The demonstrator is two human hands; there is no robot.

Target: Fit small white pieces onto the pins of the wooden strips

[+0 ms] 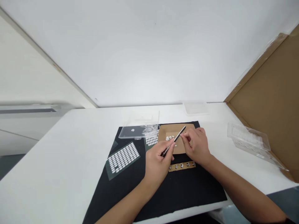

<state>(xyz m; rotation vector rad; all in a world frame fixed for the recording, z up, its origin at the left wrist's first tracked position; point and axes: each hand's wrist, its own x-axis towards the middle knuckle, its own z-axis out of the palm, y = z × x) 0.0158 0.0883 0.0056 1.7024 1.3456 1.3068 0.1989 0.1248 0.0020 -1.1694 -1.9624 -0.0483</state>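
Tweezers (175, 140), clasped by the left hand (156, 161), meet the pinching right hand (197, 146) above the brown card (163, 130); a slip could scatter its white pieces (170, 137).

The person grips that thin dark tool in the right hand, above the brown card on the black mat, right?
No: the left hand grips the thin dark tool, above the brown card on the black mat; the head view shows it.
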